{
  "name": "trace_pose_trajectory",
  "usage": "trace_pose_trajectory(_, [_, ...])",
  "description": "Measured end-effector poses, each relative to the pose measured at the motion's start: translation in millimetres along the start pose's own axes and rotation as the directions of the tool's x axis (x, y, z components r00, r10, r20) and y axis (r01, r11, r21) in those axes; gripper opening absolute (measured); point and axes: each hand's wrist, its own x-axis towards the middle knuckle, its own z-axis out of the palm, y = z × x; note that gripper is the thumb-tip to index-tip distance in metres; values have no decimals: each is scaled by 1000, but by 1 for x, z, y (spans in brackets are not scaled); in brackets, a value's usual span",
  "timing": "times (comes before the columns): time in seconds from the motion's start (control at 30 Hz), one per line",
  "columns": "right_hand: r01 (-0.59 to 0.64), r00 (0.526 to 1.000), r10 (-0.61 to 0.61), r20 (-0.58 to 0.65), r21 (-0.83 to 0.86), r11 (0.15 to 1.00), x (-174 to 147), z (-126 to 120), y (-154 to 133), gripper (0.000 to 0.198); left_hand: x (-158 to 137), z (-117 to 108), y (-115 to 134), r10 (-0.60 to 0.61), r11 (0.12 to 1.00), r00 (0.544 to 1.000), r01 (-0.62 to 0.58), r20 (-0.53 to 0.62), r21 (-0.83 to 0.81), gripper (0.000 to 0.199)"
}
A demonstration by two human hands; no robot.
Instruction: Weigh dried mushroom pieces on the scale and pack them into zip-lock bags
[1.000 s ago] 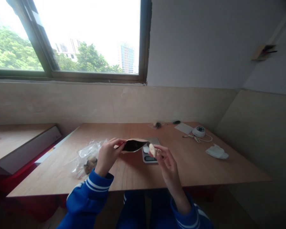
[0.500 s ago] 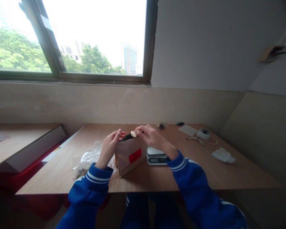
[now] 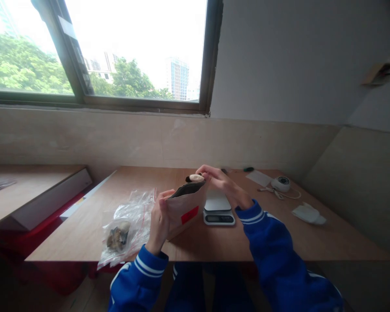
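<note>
A paper bag with a red label stands tilted on the table, its dark-lined mouth open. My left hand grips the bag's left side, thumb near the rim. Above the far right corner of that mouth, my right hand pinches a pale, dark-edged piece that looks like a dried mushroom. Just right of the bag sits a digital kitchen scale, its display too small to read. To the left, clear zip bags lie flat, one with brown, mushroom-like pieces inside.
A white dome camera with its cable lies at the right, near a white sheet and a crumpled white packet. A green-handled tool rests at the back edge. Another table stands at the left.
My left hand has moved from beside the bag's mouth down onto its left side. The bag's mouth is wider and tipped toward me. The pale piece has risen with my right hand.
</note>
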Motion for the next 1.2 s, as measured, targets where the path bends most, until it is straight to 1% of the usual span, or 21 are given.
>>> trace_pose_trajectory(0.1, [16,1000,-15,18,-53,998,1,-7,-2,36,0,3,-3,-28,998,999,30,27,-50,67])
trace_pose_trajectory(0.2, [49,997,-41,58,-139,989,5,-13,-3,30,-2,4,-6,-12,997,1000,14,27,-79,65])
trace_pose_trajectory(0.3, [37,995,-16,98,-217,975,6,-12,0,20,-3,4,-7,-6,996,999,9,33,-88,66])
trace_pose_trajectory(0.33, [31,997,-12,82,-236,971,5,-10,2,17,-3,5,-8,-11,996,999,14,30,-87,66])
trace_pose_trajectory(0.37, [31,999,-19,47,-247,968,5,-7,5,19,-3,5,-8,-17,997,1000,19,26,-81,66])
trace_pose_trajectory(0.4, [32,999,-32,3,-249,968,4,-4,8,26,-3,5,-8,-20,997,1000,21,22,-71,65])
trace_pose_trajectory(0.47, [17,996,-35,-79,-214,977,3,0,15,40,-3,3,-8,-14,999,1000,15,22,-35,63])
trace_pose_trajectory(0.5, [-4,996,-11,-85,-178,984,3,1,18,42,-3,0,-9,-5,1000,1000,6,25,-13,62])
trace_pose_trajectory(0.57, [-76,997,75,-17,-79,994,5,2,26,36,-4,-6,-10,4,1000,1000,-5,25,30,56])
trace_pose_trajectory(0.63, [-147,988,145,57,23,989,8,2,33,33,-7,-15,-13,-1,998,1000,1,12,59,49])
trace_pose_trajectory(0.67, [-163,985,160,58,71,984,9,3,36,33,-10,-20,-15,-10,997,1000,10,6,71,45])
trace_pose_trajectory(0.73, [-152,987,158,-25,149,977,10,6,40,35,-17,-28,-20,-31,995,1000,31,3,98,39])
trace_pose_trajectory(0.83, [-102,974,139,-178,200,975,10,17,43,27,-30,-39,-30,-31,986,1000,30,2,167,38])
trace_pose_trajectory(0.9, [-67,960,119,-252,207,976,9,24,45,25,-41,-49,-39,-5,967,999,17,-47,253,38])
trace_pose_trajectory(0.93, [-47,953,108,-283,212,976,8,27,46,25,-45,-54,-44,5,950,995,27,-103,310,37])
trace_pose_trajectory(0.97, [-28,946,97,-309,222,975,7,29,47,26,-49,-61,-49,6,928,983,63,-185,367,37])
trace_pose_trajectory(1.0, [-11,940,90,-330,234,972,7,30,48,27,-52,-68,-54,-8,899,962,128,-275,419,38])
trace_pose_trajectory(1.03, [0,937,86,-338,247,969,6,31,48,28,-54,-75,-58,-34,860,933,211,-359,465,41])
trace_pose_trajectory(1.07, [5,937,86,-338,261,965,5,32,48,28,-54,-82,-63,-72,813,905,297,-419,501,45])
trace_pose_trajectory(1.13, [-4,941,100,-325,286,958,3,32,48,29,-51,-95,-72,-168,711,858,446,-485,543,57])
trace_pose_trajectory(1.2, [-28,942,124,-312,296,955,1,34,48,28,-44,-105,-82,-288,619,806,569,-518,541,73])
